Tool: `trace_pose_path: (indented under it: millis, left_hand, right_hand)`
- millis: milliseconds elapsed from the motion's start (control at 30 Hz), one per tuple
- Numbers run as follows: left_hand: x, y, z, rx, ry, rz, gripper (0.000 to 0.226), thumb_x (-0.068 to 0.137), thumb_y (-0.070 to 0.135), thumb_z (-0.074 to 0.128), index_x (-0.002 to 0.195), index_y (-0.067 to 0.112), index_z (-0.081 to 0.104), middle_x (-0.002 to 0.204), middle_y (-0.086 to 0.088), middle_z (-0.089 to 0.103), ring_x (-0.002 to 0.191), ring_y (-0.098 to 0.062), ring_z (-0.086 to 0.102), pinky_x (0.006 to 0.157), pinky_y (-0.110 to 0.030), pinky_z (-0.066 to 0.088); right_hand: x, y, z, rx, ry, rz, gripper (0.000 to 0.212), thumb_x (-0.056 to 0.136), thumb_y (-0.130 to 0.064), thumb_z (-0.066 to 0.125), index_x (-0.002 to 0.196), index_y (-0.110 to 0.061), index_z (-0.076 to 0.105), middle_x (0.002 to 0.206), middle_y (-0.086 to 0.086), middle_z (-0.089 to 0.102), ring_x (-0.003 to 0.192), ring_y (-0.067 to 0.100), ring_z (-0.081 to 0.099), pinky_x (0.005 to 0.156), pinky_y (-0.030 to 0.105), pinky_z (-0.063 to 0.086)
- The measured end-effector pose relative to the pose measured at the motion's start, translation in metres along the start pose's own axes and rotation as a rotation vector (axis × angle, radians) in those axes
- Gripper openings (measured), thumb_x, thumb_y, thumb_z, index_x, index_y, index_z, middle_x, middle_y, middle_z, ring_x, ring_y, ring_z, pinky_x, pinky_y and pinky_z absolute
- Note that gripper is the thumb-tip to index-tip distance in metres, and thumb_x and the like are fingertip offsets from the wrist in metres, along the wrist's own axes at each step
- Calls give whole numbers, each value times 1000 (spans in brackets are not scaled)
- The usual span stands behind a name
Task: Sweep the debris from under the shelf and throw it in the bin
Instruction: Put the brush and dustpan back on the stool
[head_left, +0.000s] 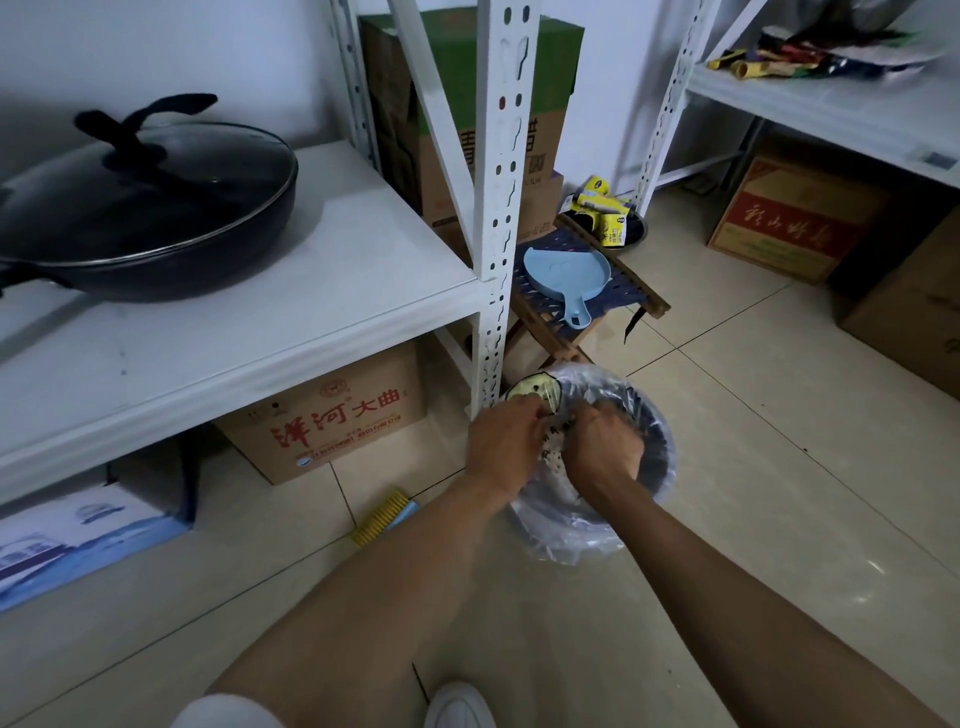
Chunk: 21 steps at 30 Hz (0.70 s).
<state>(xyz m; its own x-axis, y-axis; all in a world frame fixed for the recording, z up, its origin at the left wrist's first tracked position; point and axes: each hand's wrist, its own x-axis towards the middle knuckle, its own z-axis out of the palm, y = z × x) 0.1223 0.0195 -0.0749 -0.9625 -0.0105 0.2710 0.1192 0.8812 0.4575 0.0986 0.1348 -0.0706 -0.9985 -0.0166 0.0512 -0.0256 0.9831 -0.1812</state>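
A round dark bin (662, 470) lined with a clear plastic bag stands on the floor tiles beside the white shelf post (501, 218). Both my hands are over its opening. My left hand (504, 441) pinches a pale yellow-green wrapper (535, 393) at the bin's far-left rim. My right hand (602, 449) is curled shut just inside the bin, and my knuckles hide whatever lies under the fingers. A small brush (387, 515) with yellow bristles and a blue back lies on the floor left of my left forearm. A light blue dustpan (566, 270) rests on a wooden folding stool (641, 296).
The white shelf (311, 291) carries a black lidded wok (140, 202). Cardboard boxes (332, 415) sit under it and behind the post. Yellow packets (605, 208) lie behind the stool. More boxes (795, 223) stand under the right shelf. My white shoe (460, 706) is at the bottom edge.
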Motion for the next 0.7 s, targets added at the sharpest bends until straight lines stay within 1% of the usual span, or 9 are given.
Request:
trace_pose_path:
  millis: [100,167,300,400,500,567,633,667,700]
  left_hand:
    - [-14,-38,-16,-56,55,-81,12,96,25,53,94,19,62,89,0,67,76,-16,62,61,-26,43]
    - [-32,-71,-24,-43,77,-194,10,95,23,53,93,21,62,87,2,67,75,-16,62,60,-24,41]
    - [-84,-128,-26,11,-30,-479,15,96,25,48,95,19,62,95,-2,69,86,-20,65,70,-28,45]
    - [-118,-157,-10,-27,-158,-698,25,98,24,45,101,8,64,103,-14,71,97,-30,66,79,-34,50]
    - [-142,-179,20,-211,-300,-939,30,94,22,53,105,-2,67,106,-21,70,96,-33,69,83,-36,56]
    - [-152,-181,36,-492,-290,-1135,33,94,18,56,111,-9,63,102,-26,70,77,-32,70,70,-35,60]
    - [-154,-178,52,-684,-243,-1313,34,96,15,54,119,-10,53,91,-22,64,59,-22,61,43,-20,49]
    - [-153,-175,59,-752,-225,-1373,32,97,14,51,122,-6,50,84,-18,60,57,-18,56,36,-17,44]
    - [-151,-172,64,-805,-216,-1416,28,98,14,49,122,-1,48,76,-13,56,56,-17,53,37,-19,43]
  right_hand:
    - [-6,-26,-2,53,39,-68,31,87,-3,54,113,-15,63,113,10,63,92,27,64,73,38,57]
    - [-15,-49,2,131,66,-136,31,85,-3,56,112,-15,65,111,9,64,91,27,64,72,36,55]
    - [-41,-97,29,216,44,-348,24,83,-9,64,105,-16,69,105,6,67,80,22,66,70,32,57]
    - [-60,-115,67,154,-113,-422,21,87,-12,59,107,-17,66,109,3,63,89,21,64,74,33,57]
    - [-72,-114,114,64,-374,-355,25,92,-11,50,115,-13,60,119,7,57,107,23,60,87,35,52]
    - [-76,-107,140,23,-529,-317,26,93,-11,46,117,-9,58,123,11,57,112,26,59,91,35,49]
    - [-79,-105,161,53,-650,-257,31,94,-14,45,122,-7,56,129,12,57,120,27,56,97,34,46]
    - [-79,-105,170,80,-696,-226,33,95,-15,45,126,-8,54,132,12,55,123,27,53,99,33,44]
    - [-78,-106,177,106,-719,-194,36,95,-16,45,129,-8,53,135,12,54,125,26,52,101,32,43]
